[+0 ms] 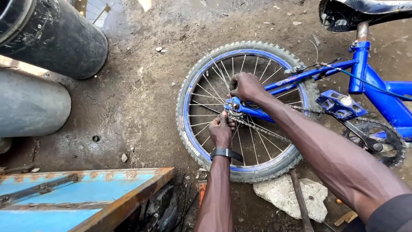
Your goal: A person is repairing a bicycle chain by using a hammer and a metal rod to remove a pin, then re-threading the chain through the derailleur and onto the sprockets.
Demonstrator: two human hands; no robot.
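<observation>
head view: both hands, left [222, 129] and right [245, 86], grip the wheel hub [234, 110] between them.

hub: at the middle of the wheel [246, 111], covered by both hands; what the fingers [227, 122] pinch cannot be told
saddle [365, 10]: up right of the wheel, cut by the top edge
frame [386, 94]: right of the wheel, runs off the right edge
drum [51, 34]: far left of the wheel, cut by the top-left corner
</observation>
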